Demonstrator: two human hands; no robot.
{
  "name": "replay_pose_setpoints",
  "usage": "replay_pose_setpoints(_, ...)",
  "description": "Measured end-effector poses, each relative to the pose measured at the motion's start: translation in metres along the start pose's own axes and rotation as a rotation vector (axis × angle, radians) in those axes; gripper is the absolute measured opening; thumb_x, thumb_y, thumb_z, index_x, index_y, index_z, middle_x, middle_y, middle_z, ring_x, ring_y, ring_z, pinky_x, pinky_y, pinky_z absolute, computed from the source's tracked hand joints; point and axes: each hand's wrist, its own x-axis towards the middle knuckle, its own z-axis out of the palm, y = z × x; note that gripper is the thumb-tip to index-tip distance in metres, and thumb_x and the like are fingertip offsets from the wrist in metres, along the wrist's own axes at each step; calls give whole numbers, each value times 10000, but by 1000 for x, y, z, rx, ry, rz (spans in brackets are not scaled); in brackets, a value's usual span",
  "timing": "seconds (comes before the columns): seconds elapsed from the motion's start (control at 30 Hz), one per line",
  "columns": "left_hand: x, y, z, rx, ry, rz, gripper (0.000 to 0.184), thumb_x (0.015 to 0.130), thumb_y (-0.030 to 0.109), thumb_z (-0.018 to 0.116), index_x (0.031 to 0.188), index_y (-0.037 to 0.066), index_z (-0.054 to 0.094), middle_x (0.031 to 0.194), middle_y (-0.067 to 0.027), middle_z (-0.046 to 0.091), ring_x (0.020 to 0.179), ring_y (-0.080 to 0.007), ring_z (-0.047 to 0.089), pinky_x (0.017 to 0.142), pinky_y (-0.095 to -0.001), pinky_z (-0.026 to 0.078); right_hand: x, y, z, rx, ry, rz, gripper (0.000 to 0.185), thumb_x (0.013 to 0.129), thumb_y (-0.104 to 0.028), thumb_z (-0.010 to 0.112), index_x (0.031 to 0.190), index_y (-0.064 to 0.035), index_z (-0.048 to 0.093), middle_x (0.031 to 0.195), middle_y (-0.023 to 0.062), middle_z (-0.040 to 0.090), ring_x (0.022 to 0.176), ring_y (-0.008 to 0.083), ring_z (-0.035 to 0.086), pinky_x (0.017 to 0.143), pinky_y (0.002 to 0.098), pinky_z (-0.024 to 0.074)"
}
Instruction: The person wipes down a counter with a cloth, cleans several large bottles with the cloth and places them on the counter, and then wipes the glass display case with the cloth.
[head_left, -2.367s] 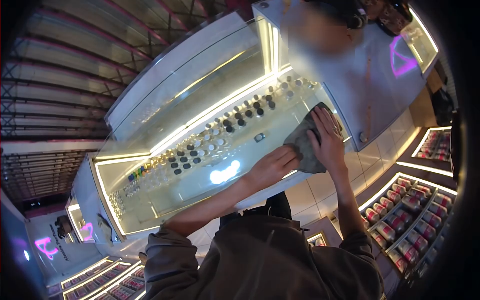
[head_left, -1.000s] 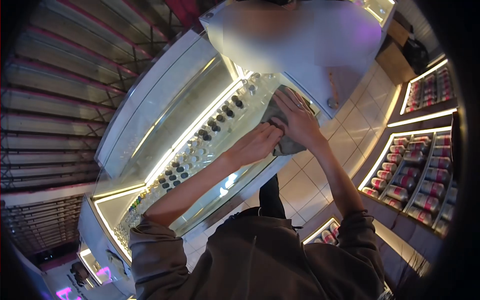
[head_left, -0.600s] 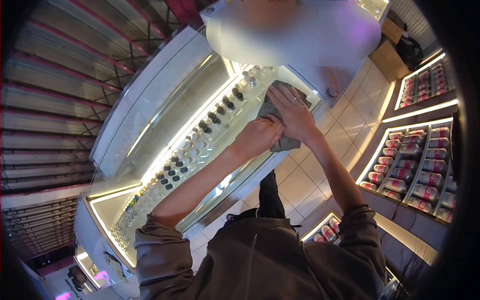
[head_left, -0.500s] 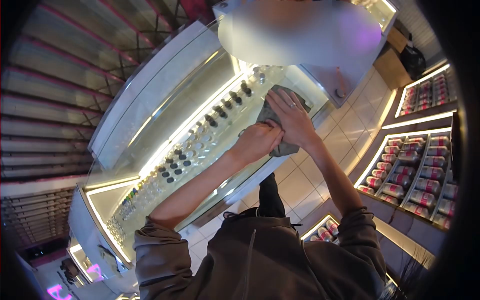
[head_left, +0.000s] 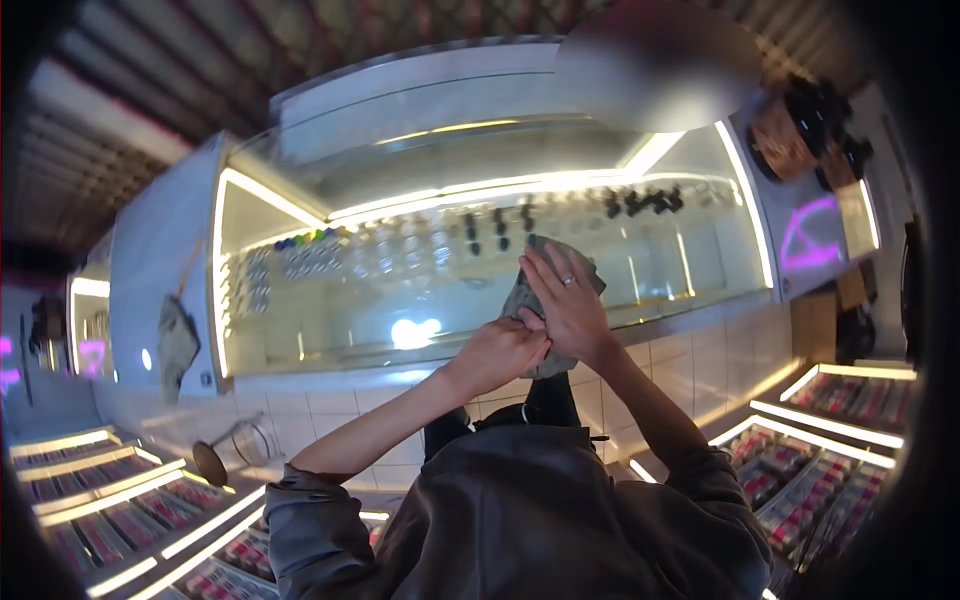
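Observation:
A grey-green cloth (head_left: 590,268) lies bunched under my hands at the front edge of a glass display counter (head_left: 480,310). My right hand (head_left: 575,315), with a ring on one finger, rests flat over the cloth, fingers stretched out. Close beside it, my left hand (head_left: 500,352) is closed, its curled fingers gripping the cloth's near side. Beneath the glass stand rows of small items, some clear and some with dark tops (head_left: 500,230); their kind is too blurred to tell.
Lit shelves of pink-labelled bottles (head_left: 800,465) stand at lower right, with more lit shelving (head_left: 110,500) at lower left. A round-seated stool (head_left: 210,463) is on the tiled floor. Cardboard boxes (head_left: 815,325) sit right of the counter. Another cloth (head_left: 178,345) hangs at left.
My view has turned, so the counter now runs nearly level across it and its left end shows. Both hands and the cloth appear lower, still together at the counter's front edge.

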Motion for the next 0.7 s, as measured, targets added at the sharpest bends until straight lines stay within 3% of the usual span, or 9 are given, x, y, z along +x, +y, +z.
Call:
replay_pose_setpoints(0.4,-219,-40,-143,259,146,-475,168,929,179,562,842,40,597,732,-124,664,621,-281,639,605,-370,493,154,-229,55,139,-4,-506,686,934,-392,561,1465,15,408,1547,138,412,1461,315,331,1210,457,214)
replay_pose_setpoints(0.5,-274,-46,-177,150,201,-580,190,955,168,524,813,52,573,716,-138,655,629,-332,618,617,-401,476,184,-292,76,205,-31,-576,670,940,-392,551,1450,22,419,1536,143,424,1460,313,335,1223,450,193)
replay_pose_setpoints(0.7,-352,-39,-209,213,255,-710,228,979,181,505,822,38,587,724,-137,675,620,-351,613,610,-406,477,196,-383,96,221,65,-696,564,965,-342,514,1391,27,469,1459,146,489,1404,319,398,1197,447,261)
